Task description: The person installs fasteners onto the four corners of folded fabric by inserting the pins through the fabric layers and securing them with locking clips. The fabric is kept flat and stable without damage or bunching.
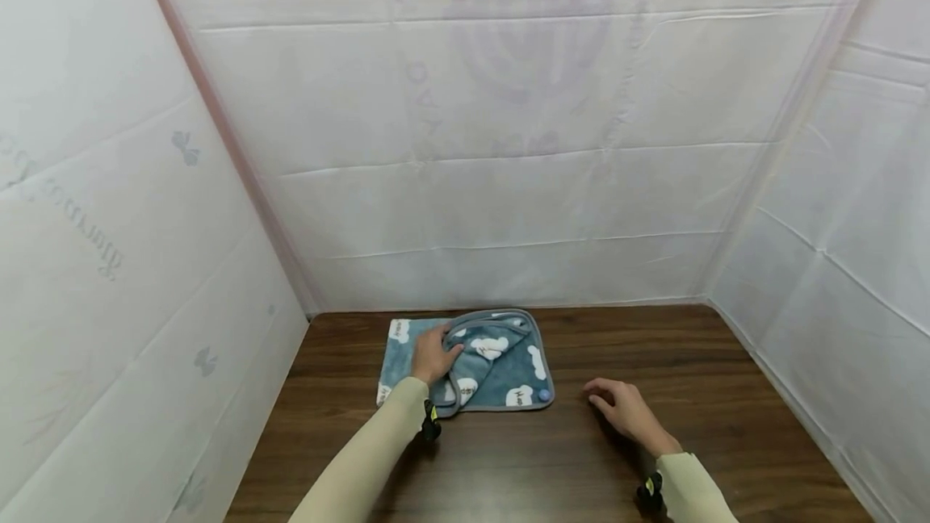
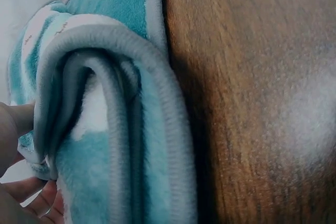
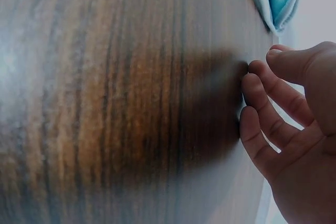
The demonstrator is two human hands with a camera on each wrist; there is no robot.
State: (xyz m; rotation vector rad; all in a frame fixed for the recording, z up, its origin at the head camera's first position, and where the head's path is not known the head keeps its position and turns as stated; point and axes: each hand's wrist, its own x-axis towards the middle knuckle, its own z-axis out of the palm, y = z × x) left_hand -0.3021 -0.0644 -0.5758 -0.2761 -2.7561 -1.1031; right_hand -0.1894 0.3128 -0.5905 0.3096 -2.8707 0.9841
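A teal fleece blanket (image 1: 508, 370) with white cloud prints and grey edging lies folded on the table, a round blue button (image 1: 544, 395) at its near right corner. My left hand (image 1: 433, 355) pinches a bent-back, layered edge of it between thumb and fingers. In the left wrist view the grey-trimmed layers (image 2: 121, 108) curve over in a loop beside the fingers (image 2: 37, 198). My right hand (image 1: 623, 408) rests on the wood to the right of the blanket, holding nothing, fingers loosely bent. Its fingertips (image 3: 251, 116) touch the tabletop in the right wrist view.
The dark wooden table (image 1: 508, 466) is bounded by white sheeting behind (image 1: 508, 208), on the left (image 1: 145, 281) and on the right (image 1: 857, 248). Black devices are strapped to both wrists, one on the left (image 1: 431, 420) and one on the right (image 1: 650, 495).
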